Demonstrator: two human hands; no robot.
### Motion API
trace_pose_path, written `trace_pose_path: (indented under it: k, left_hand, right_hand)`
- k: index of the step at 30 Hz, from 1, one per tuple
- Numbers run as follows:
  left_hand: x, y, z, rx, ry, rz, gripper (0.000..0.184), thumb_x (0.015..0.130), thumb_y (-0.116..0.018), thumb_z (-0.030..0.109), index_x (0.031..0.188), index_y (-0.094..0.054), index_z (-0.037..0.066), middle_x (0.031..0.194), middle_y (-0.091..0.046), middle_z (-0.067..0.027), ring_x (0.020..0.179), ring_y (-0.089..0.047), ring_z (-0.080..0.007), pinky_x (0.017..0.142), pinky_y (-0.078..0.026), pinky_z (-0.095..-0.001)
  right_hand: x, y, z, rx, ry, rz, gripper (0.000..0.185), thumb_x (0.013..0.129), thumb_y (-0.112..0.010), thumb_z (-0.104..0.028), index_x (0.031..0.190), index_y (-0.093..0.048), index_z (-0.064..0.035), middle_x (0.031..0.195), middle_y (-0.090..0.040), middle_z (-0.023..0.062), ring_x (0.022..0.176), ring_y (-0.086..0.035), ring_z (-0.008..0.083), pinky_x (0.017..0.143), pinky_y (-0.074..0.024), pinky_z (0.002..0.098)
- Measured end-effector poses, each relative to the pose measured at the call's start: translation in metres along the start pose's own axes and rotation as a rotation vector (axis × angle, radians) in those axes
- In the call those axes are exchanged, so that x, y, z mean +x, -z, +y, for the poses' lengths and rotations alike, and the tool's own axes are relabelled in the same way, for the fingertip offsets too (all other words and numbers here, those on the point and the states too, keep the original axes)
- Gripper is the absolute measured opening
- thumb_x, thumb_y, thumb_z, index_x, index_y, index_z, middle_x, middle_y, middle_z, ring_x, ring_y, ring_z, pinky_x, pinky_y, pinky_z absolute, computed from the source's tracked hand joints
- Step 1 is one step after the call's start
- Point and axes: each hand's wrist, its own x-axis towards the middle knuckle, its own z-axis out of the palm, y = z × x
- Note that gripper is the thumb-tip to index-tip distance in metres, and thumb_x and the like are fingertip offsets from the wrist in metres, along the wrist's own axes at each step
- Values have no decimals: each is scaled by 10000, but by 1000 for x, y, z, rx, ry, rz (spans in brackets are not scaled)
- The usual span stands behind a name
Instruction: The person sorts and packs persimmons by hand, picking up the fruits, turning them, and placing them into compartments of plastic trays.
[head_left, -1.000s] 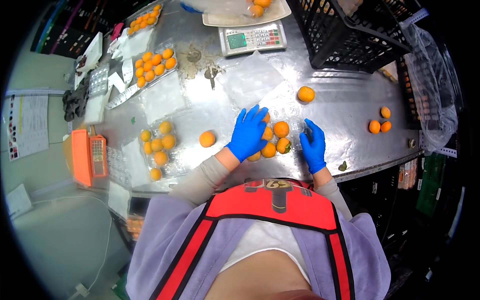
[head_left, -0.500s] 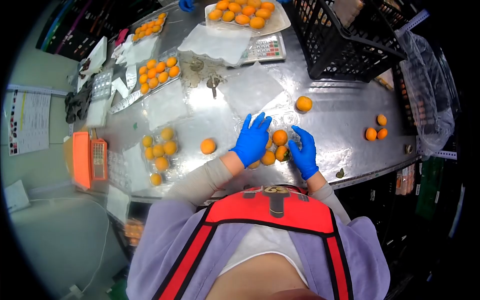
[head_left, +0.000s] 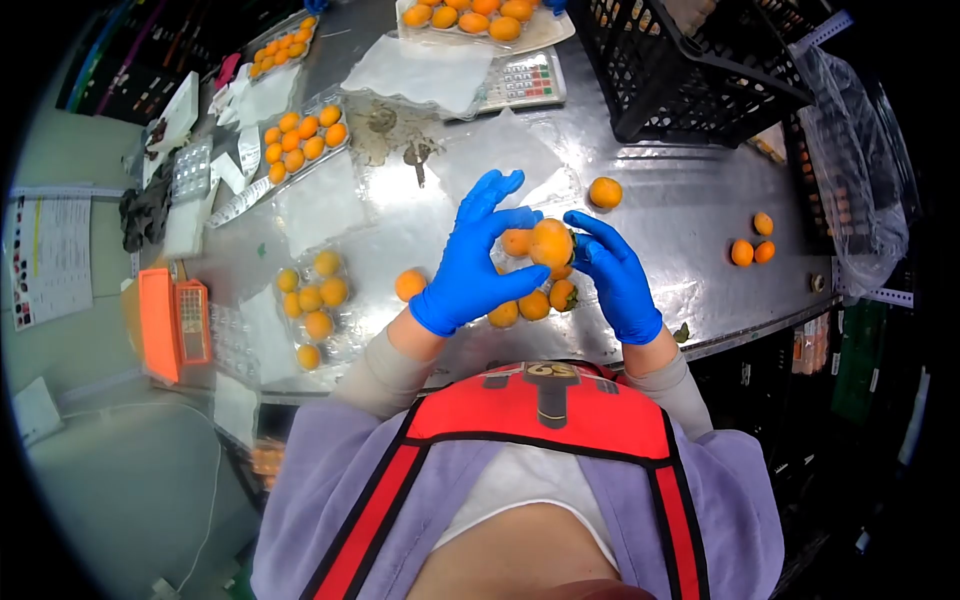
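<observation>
Both hands, head view: my left hand [head_left: 480, 262] part open, thumb and forefinger curved about one raised fruit [head_left: 551, 243], other fingers spread; my right hand [head_left: 615, 280] bent in, fingertips at the leafy end. Which one bears the weight, I cannot tell.
Raised fruit position: between my hands, above the near cluster [head_left: 534, 305] on the worktop [head_left: 650, 245].
Near cluster: several orange fruit close together, partly hidden by my hands; exact count cannot be told.
Left-side tray [head_left: 342, 322]: seven fruit, bare cells showing; I judge it part filled.
Tray beyond it [head_left: 322, 161]: about ten fruit packed close; looks filled, by my judgement.
Far-left pack [head_left: 282, 47]: rows of fruit, seemingly done too.
Scale [head_left: 525, 80]: platter [head_left: 553, 36] above it carries more packed fruit; white sheet [head_left: 420, 75] overlaps the keypad side.
Loose fruit: one [head_left: 410, 285] just beside my left wrist, one [head_left: 605, 193] beyond my right, three [head_left: 741, 252] off right; all five outside any tray, so unplaced as I read it.
Leaf scrap [head_left: 682, 332]: near my right wrist.
</observation>
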Motion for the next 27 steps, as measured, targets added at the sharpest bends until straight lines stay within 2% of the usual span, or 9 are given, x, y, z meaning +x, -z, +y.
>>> trace_pose_path:
  k: [3,9,15,17,19,23,24,25,27]
  left_hand:
    - [5,5,16,90,-60,18,507,663,-772,252,1124,-597,133,1402,-394,-135,1347,-258,-374,1078,-237,-479]
    - [7,9,25,265,-126,44,522,670,-759,205,1155,-591,114,1387,-415,-152,1349,-273,-363,1082,-234,-478]
    - [11,3,8,-112,12,65,368,750,-696,149,1104,-618,84,1358,-444,-153,1303,-357,-320,1062,-281,-426]
    - [17,2,-7,18,96,361,260,786,-660,94,1042,-633,60,1322,-475,-158,1257,-418,-286,1040,-315,-390]
    - [16,8,-28,21,143,444,218,774,-678,86,990,-649,83,1308,-468,-167,1221,-449,-312,998,-360,-394]
    - [7,6,-30,-55,125,297,152,790,-639,67,940,-659,79,1349,-439,-164,1237,-437,-310,1015,-346,-389]
    - [4,3,-29,-87,95,265,250,790,-626,58,1038,-636,83,1348,-448,-147,1238,-441,-274,1028,-339,-389]
    - [4,0,-26,-87,96,267,250,790,-626,58,1038,-636,83,1348,-448,-147,1238,-441,-274,1028,-339,-389]
    - [2,-4,-18,-527,325,181,349,819,-599,58,1167,-574,70,1310,-488,-117,1213,-462,-229,1022,-351,-378]
  right_hand:
    - [2,-20,-18,155,39,-141,501,888,-564,-257,1317,-449,-28,1240,-521,103,1124,-523,203,967,-402,323]
    - [5,-31,-22,221,18,-185,563,845,-591,-232,1328,-416,-2,1276,-487,118,1186,-469,211,1013,-369,342]
    - [2,-33,-20,124,132,-167,576,828,-586,-169,1346,-393,-9,1292,-475,111,1190,-467,206,1013,-363,334]
    - [1,-33,-20,124,173,-157,590,819,-594,-142,1354,-381,-12,1288,-478,106,1185,-470,202,1009,-365,333]
    - [0,-34,-23,123,218,-147,606,811,-601,-114,1362,-369,-15,1284,-480,102,1179,-473,198,1004,-367,333]
    - [-4,-40,-27,-74,342,-66,667,782,-646,-66,1379,-349,-29,1268,-488,92,1167,-475,195,994,-368,335]
    - [-4,-40,-26,-146,419,-29,682,775,-658,-55,1382,-349,-33,1262,-491,89,1163,-477,195,992,-368,334]
    - [-3,-40,-26,-147,419,-30,682,775,-658,-55,1382,-349,-33,1262,-491,89,1163,-477,195,992,-368,334]
    - [-4,-41,-25,-273,496,30,698,770,-673,-57,1385,-345,-35,1262,-491,97,1167,-477,202,998,-363,330]
